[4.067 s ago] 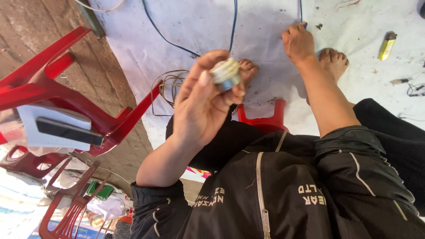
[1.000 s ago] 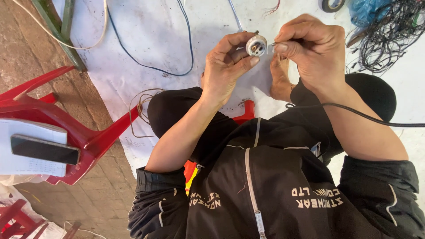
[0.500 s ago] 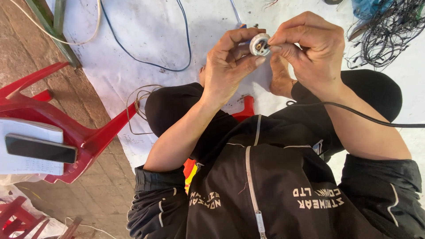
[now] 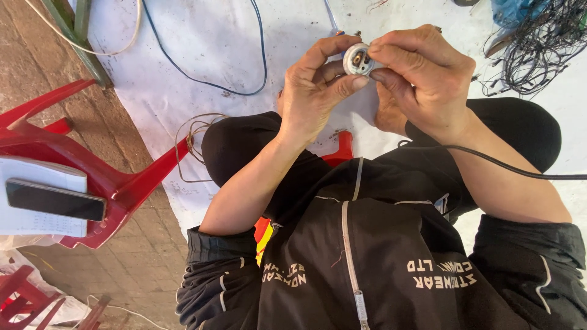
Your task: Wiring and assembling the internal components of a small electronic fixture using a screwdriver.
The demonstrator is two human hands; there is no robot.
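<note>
Here, a small white lamp socket point(image 4: 358, 58) is held up in front of the chest, above a white sheet point(image 4: 202, 55) on the ground. It is pinched between thumb and forefinger of the left hand point(image 4: 315, 91), its open end turned toward the camera so the inside can be seen. The right hand point(image 4: 422, 76) is curled over its far side, fingertips pressed to the rim, apparently steadying it. A black cable point(image 4: 507, 168) is draped across the right forearm, and a dark phone point(image 4: 55, 199) is left on a red plastic chair point(image 4: 116, 183).

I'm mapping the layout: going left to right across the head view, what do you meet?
Dark phone on a red plastic chair → coil of thin wire → left hand → white round socket → right hand → tangle of dark wires.
</note>
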